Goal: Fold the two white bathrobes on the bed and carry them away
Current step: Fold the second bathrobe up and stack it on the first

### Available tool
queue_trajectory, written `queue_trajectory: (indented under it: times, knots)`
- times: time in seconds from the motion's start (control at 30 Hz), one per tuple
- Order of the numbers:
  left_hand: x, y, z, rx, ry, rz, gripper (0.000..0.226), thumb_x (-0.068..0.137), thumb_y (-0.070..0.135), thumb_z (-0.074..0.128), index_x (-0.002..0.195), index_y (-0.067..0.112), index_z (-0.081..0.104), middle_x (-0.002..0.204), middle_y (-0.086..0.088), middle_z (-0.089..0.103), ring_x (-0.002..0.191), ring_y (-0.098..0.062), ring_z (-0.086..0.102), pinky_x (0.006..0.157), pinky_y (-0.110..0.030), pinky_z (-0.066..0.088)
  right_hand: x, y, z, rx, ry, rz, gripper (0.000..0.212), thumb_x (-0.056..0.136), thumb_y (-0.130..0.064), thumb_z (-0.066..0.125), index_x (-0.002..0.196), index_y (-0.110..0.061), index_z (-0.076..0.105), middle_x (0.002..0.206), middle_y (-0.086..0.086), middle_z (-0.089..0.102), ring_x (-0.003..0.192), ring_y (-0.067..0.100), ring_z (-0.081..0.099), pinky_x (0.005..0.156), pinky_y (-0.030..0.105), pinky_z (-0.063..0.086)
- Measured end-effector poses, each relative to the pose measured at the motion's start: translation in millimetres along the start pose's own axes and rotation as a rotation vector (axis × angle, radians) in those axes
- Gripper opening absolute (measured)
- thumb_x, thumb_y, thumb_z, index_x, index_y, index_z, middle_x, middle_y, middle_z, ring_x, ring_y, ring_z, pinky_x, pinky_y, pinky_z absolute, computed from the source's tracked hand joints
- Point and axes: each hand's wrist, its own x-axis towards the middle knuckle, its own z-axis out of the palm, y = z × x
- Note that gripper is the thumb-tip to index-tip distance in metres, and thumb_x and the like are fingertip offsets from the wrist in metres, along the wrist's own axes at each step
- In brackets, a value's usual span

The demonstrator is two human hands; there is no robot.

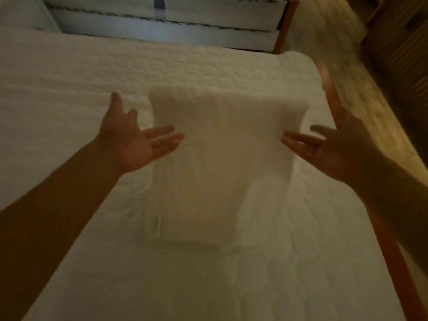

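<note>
Both hands are open and hold nothing. The left hand (133, 142) has its palm turned up and in, with its fingertips just at the left side of the folded robe (222, 163). The right hand (333, 147) mirrors it on the other side, fingers spread, tips touching or nearly touching the robe's right side. The picture is blurry, so I cannot tell if the fingers press the cloth yet.

The robe lies as a thick white stack on the bed (69, 100), closer to the right edge than the left, about halfway up. Its near end looks tidy and flat. I cannot tell if this stack is one robe or two, and I see no other robe on the bed.

I think the step now is picking up the stack. To do it well, both hands should slide under the sides, palms up, fingers flat, and go in far enough to hold the middle. Then lift both sides together so the folds do not slip open. Soft cloth sags, so keep the hands level and hug the stack close.

A wooden bed rail (391, 251) runs along the right edge. Another mattress (162, 31) sits beyond the far edge.
</note>
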Motion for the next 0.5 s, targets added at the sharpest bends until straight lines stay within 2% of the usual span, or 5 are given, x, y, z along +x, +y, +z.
queue_trajectory:
  times: [0.1,0.17,0.23,0.33,0.5]
  knots:
    - [53,-18,29,0.808,0.086,0.191,0.067,0.096,0.072,0.020,0.156,0.043,0.015,0.158,-0.007,0.038,0.127,-0.036,0.053,0.102,-0.045,0.043,48,29,44,-0.521,0.082,-0.306,0.069,0.096,-0.053,0.056,0.153,-0.024,0.031,0.138,0.015,0.056,0.122,0.038,0.058,0.103,0.049,0.050]
    - [86,-52,31,1.383,0.086,0.375,0.066,0.096,0.071,0.019,0.156,0.045,0.008,0.166,-0.003,0.023,0.145,-0.031,0.034,0.117,-0.045,0.028,77,66,61,-1.071,0.095,-0.438,0.077,0.097,-0.055,0.052,0.159,-0.026,0.016,0.157,0.013,0.037,0.142,0.035,0.038,0.117,0.044,0.033]
    - [110,-87,29,1.667,0.030,0.442,0.069,0.092,0.076,0.013,0.155,0.049,0.001,0.168,-0.001,0.012,0.153,-0.028,0.015,0.122,-0.052,0.017,96,109,78,-1.443,-0.007,-0.598,0.078,0.097,-0.062,0.041,0.159,-0.034,0.003,0.166,0.014,0.010,0.152,0.033,0.014,0.123,0.047,0.016]
    - [132,-141,4,1.891,-0.079,0.426,0.067,0.088,0.076,0.003,0.151,0.055,-0.010,0.168,0.006,-0.010,0.155,-0.021,-0.007,0.122,-0.059,0.002,133,151,80,-1.707,-0.091,-0.658,0.070,0.095,-0.072,0.023,0.154,-0.049,-0.006,0.166,0.008,-0.018,0.153,0.027,-0.016,0.120,0.058,-0.009]
    - [161,-182,-37,1.781,0.037,0.527,0.069,0.082,0.080,0.003,0.147,0.062,-0.009,0.165,0.016,-0.018,0.154,-0.012,-0.012,0.119,-0.060,0.006,181,193,38,-1.586,0.040,-0.601,0.069,0.089,-0.080,0.014,0.149,-0.058,-0.010,0.164,-0.008,-0.024,0.151,0.024,-0.022,0.120,0.061,-0.004]
